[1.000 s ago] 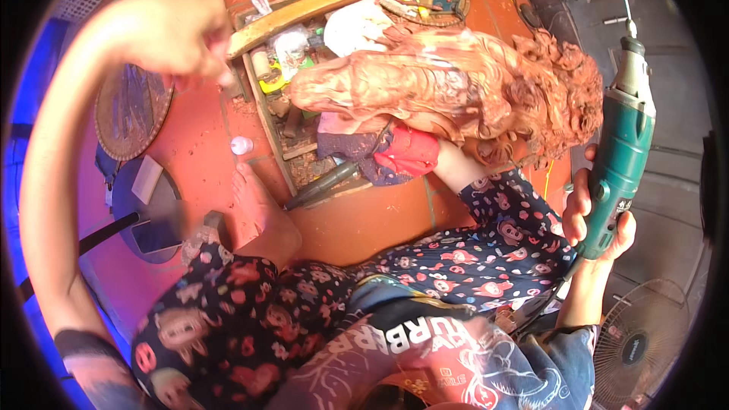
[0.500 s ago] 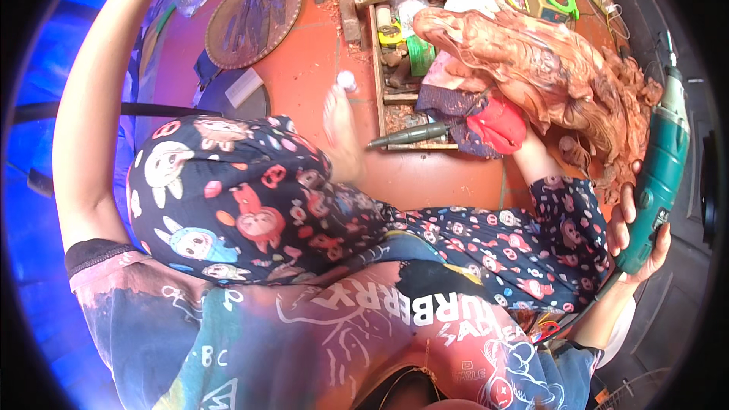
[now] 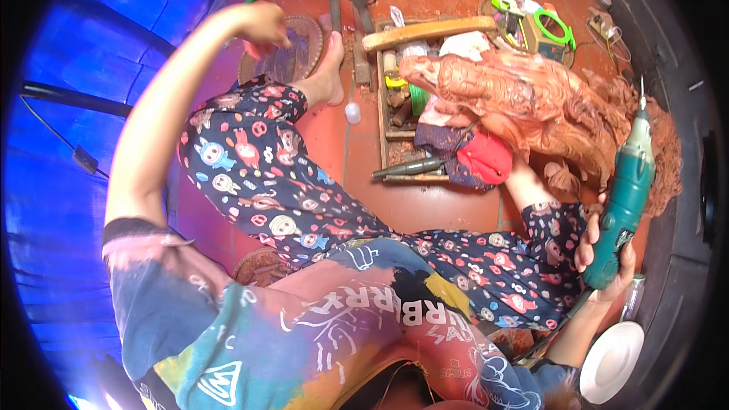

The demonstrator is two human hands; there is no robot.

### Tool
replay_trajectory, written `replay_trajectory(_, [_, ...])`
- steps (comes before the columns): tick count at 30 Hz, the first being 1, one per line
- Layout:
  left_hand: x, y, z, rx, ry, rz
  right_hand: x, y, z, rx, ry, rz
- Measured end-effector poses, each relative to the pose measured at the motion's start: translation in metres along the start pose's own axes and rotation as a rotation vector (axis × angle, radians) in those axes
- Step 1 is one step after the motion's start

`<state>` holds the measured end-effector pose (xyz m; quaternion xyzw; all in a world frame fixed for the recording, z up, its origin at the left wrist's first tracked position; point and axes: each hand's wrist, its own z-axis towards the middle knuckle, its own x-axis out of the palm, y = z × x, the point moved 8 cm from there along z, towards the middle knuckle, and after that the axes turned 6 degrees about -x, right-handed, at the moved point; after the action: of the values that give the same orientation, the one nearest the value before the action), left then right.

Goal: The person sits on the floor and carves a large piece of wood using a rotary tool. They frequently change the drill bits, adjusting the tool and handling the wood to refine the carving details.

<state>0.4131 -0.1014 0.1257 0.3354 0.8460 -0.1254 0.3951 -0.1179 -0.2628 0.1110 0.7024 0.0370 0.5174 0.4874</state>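
The right hand [image 3: 607,247] wraps closed around a green rotary tool [image 3: 624,197], tip up beside the reddish wood carving [image 3: 531,102]. The left hand [image 3: 262,26], loosely curled and holding nothing visible, reaches toward a round carved plaque [image 3: 300,57]. Bracing the tool firmly before touching the carving seems wise.

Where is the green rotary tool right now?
In the head view, the green rotary tool is at far right, held upright in the right hand, beside the reddish wood carving.

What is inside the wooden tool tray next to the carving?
In the wooden tool tray: a dark metal chisel, a green roll and cloth. The carving covers its right side, hiding whatever is there.
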Motion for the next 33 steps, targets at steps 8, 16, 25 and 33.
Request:
replay_trajectory(8, [0.107,-0.061,0.176,0.054,-0.326,0.187,-0.016,-0.01,-0.002,-0.06,-0.204,0.019])
replay_trajectory(16, [0.167,-0.045,0.221,0.143,-0.768,-0.535,-0.014,-0.026,0.02,-0.107,-0.392,-0.019])
replay_trajectory(25, [0.17,-0.031,0.265,-0.028,-0.565,-0.858,-0.007,-0.04,0.047,-0.043,-0.405,-0.015])
replay_trajectory(33, [0.099,-0.03,0.398,0.272,-0.532,-0.969,-0.027,-0.031,0.028,-0.073,-0.512,-0.156])
